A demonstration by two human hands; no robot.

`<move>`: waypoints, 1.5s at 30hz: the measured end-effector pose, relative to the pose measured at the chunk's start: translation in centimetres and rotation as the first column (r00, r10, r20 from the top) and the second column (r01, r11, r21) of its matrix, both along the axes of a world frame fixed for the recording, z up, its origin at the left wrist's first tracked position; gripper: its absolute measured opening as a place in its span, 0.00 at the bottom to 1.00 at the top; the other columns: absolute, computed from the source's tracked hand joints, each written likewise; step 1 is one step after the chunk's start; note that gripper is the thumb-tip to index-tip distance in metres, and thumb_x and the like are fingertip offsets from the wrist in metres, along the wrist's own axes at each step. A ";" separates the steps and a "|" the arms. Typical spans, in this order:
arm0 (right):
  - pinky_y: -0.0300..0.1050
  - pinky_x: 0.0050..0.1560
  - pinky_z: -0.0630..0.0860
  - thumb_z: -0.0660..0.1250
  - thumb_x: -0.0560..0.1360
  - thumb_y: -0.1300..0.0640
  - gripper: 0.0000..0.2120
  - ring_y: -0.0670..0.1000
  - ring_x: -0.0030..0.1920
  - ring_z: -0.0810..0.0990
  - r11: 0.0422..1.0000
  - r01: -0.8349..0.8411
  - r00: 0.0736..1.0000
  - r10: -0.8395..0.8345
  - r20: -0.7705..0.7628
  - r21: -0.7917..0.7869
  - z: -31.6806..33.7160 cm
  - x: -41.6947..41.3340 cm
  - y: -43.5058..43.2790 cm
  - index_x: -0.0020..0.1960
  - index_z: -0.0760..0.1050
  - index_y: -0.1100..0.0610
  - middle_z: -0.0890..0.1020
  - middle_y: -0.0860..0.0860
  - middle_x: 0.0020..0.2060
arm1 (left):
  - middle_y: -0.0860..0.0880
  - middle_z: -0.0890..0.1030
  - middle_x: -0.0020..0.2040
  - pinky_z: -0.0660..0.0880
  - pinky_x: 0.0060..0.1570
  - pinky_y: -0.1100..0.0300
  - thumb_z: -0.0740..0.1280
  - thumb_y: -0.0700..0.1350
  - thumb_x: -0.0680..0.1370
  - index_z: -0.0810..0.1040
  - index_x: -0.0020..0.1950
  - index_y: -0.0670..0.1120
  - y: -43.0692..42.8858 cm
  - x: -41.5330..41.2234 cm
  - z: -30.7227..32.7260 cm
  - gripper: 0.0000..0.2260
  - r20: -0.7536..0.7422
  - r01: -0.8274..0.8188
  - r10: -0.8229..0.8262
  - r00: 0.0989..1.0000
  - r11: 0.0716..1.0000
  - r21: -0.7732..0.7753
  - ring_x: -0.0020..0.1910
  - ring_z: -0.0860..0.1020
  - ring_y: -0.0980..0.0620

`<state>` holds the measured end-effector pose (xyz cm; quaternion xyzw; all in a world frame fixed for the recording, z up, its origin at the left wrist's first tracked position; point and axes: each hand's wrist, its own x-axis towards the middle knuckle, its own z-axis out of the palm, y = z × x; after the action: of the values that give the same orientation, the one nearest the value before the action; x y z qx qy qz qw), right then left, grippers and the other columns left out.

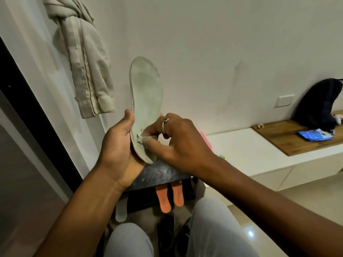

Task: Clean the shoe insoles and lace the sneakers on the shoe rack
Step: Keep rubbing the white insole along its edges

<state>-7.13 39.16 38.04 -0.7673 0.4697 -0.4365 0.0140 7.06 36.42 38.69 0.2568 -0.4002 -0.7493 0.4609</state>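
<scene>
pale insole (146, 93) upright in left hand (117, 145), right hand (178, 141) pinching wad (140, 140).

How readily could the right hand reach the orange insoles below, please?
Probably yes, once freed: the right hand pinches a small wad against the pale insole, but the orange insoles stick out from under the rack's dark top with nothing covering their near ends.

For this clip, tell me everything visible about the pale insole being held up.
The pale insole is a thin, flat, foot-shaped piece, greyish-green with a worn, smudged face and a dark line along its left edge. It looks like foam or fabric. It stands nearly upright, toe end up. The left hand grips its heel part from behind, and the right hand pinches a small pale wad against its face.
</scene>
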 end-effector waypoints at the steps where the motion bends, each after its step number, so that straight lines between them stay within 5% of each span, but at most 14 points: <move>1: 0.31 0.41 0.71 0.73 0.75 0.58 0.03 0.40 0.40 0.76 0.999 -0.032 0.999 0.031 0.026 0.023 -0.4 0.1 0.5 0.47 0.85 0.54 0.84 0.44 0.40 | 0.43 0.83 0.62 0.78 0.59 0.50 0.48 0.59 0.85 0.82 0.64 0.44 -0.2 0.0 -0.1 0.28 0.015 -0.026 0.026 1.000 1.000 -0.010 0.62 0.81 0.45; 5: 0.32 0.42 0.72 0.73 0.74 0.60 0.03 0.42 0.41 0.76 0.993 -0.108 0.993 0.105 0.050 0.052 -0.4 0.5 1.4 0.47 0.85 0.55 0.81 0.41 0.39 | 0.43 0.84 0.61 0.77 0.62 0.48 0.49 0.59 0.85 0.80 0.65 0.43 -0.4 -0.3 -0.3 0.28 0.038 -0.064 0.065 0.997 0.998 -0.026 0.60 0.82 0.45; 10: 0.50 0.43 0.79 0.73 0.76 0.53 0.06 0.46 0.42 0.79 0.986 0.160 0.982 -0.154 0.111 -0.046 0.7 -0.2 -1.7 0.49 0.86 0.54 0.86 0.47 0.42 | 0.41 0.83 0.61 0.82 0.55 0.53 0.48 0.57 0.86 0.82 0.62 0.42 0.6 -1.2 -0.5 0.28 -0.038 0.046 -0.046 0.998 0.999 0.000 0.60 0.83 0.47; 14: 0.40 0.41 0.76 0.73 0.75 0.58 0.03 0.44 0.40 0.77 0.999 -0.042 0.995 0.043 0.094 -0.009 0.0 0.5 0.2 0.48 0.85 0.55 0.85 0.46 0.41 | 0.42 0.84 0.59 0.82 0.53 0.51 0.49 0.60 0.85 0.87 0.55 0.42 0.0 -0.3 -0.2 0.31 -0.033 0.054 -0.053 0.998 0.998 0.030 0.58 0.83 0.46; 16: 0.42 0.42 0.75 0.73 0.75 0.57 0.04 0.45 0.41 0.77 0.998 -0.049 0.999 0.049 0.009 -0.035 -0.2 0.4 0.6 0.48 0.85 0.55 0.84 0.46 0.40 | 0.42 0.83 0.62 0.79 0.57 0.49 0.50 0.60 0.85 0.84 0.60 0.44 0.0 -0.1 -0.3 0.29 -0.022 0.044 -0.043 0.999 0.999 0.027 0.62 0.81 0.45; 18: 0.46 0.42 0.74 0.72 0.75 0.54 0.06 0.47 0.40 0.77 0.993 0.052 0.996 -0.060 -0.072 -0.107 0.2 -0.3 -0.5 0.49 0.86 0.54 0.85 0.47 0.40 | 0.40 0.81 0.65 0.76 0.59 0.51 0.50 0.59 0.85 0.81 0.64 0.42 0.2 -0.5 -0.4 0.27 -0.023 0.051 -0.050 0.998 0.998 0.023 0.62 0.81 0.47; 21: 0.43 0.44 0.67 0.71 0.77 0.51 0.08 0.47 0.41 0.75 0.949 0.249 0.953 -0.276 -0.126 -0.195 1.5 -1.8 -2.8 0.50 0.85 0.53 0.85 0.47 0.41 | 0.45 0.83 0.59 0.73 0.48 0.54 0.50 0.58 0.85 0.79 0.66 0.47 0.3 -1.0 -0.6 0.24 0.065 0.016 -0.012 0.998 0.998 -0.058 0.52 0.82 0.50; 25: 0.45 0.45 0.69 0.67 0.79 0.51 0.10 0.49 0.42 0.75 0.866 0.440 0.863 -0.481 -0.154 -0.237 2.8 -2.9 -4.8 0.50 0.86 0.52 0.85 0.46 0.42 | 0.47 0.83 0.61 0.74 0.48 0.52 0.52 0.59 0.85 0.76 0.70 0.51 0.6 -1.0 -0.6 0.22 0.165 0.003 0.012 0.986 0.996 -0.095 0.56 0.82 0.47; 31: 0.30 0.35 0.65 0.70 0.77 0.49 0.09 0.42 0.36 0.75 0.982 0.191 0.967 -0.187 -0.175 0.002 3.3 -2.7 -3.6 0.52 0.85 0.52 0.82 0.42 0.41 | 0.46 0.83 0.56 0.72 0.44 0.53 0.52 0.57 0.85 0.77 0.69 0.48 0.5 -0.8 -0.4 0.22 0.119 -0.023 0.031 0.992 0.998 -0.065 0.52 0.79 0.48; 34: 0.46 0.42 0.78 0.68 0.77 0.49 0.09 0.47 0.42 0.80 0.927 0.361 0.921 -0.372 -0.121 -0.100 3.8 -3.7 -5.7 0.50 0.86 0.52 0.85 0.47 0.43 | 0.48 0.83 0.62 0.73 0.48 0.52 0.51 0.58 0.85 0.76 0.71 0.51 0.6 -1.0 -0.6 0.22 0.173 0.012 0.005 0.985 0.995 -0.101 0.56 0.80 0.46; 36: 0.48 0.42 0.78 0.68 0.76 0.51 0.09 0.48 0.41 0.80 0.915 0.397 0.913 -0.402 -0.072 -0.069 4.1 -4.1 -6.4 0.50 0.86 0.53 0.86 0.48 0.42 | 0.48 0.83 0.63 0.73 0.47 0.53 0.50 0.58 0.85 0.75 0.72 0.51 0.9 -1.2 -0.6 0.22 0.180 0.042 -0.021 0.983 0.992 -0.116 0.58 0.80 0.45; 40: 0.31 0.33 0.67 0.71 0.75 0.55 0.04 0.39 0.31 0.74 0.978 0.186 0.982 -0.184 -0.032 0.097 4.6 -4.7 -5.6 0.46 0.85 0.53 0.83 0.44 0.36 | 0.48 0.83 0.63 0.72 0.47 0.53 0.50 0.58 0.85 0.75 0.71 0.51 0.7 -0.9 -0.4 0.22 0.158 0.028 -0.012 0.987 0.995 -0.099 0.57 0.79 0.45; 45: 0.27 0.31 0.67 0.73 0.76 0.55 0.05 0.35 0.30 0.75 0.987 0.095 0.992 -0.083 -0.092 0.126 4.3 -4.4 -4.9 0.49 0.86 0.56 0.78 0.39 0.34 | 0.48 0.84 0.59 0.73 0.48 0.52 0.52 0.57 0.85 0.77 0.69 0.50 0.6 -1.4 -0.6 0.21 0.144 -0.023 0.030 0.989 0.998 -0.052 0.55 0.81 0.46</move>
<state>-11.53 34.30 42.34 -0.7612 0.5311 -0.3713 0.0241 5.68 37.05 38.12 0.3041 -0.4479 -0.7122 0.4468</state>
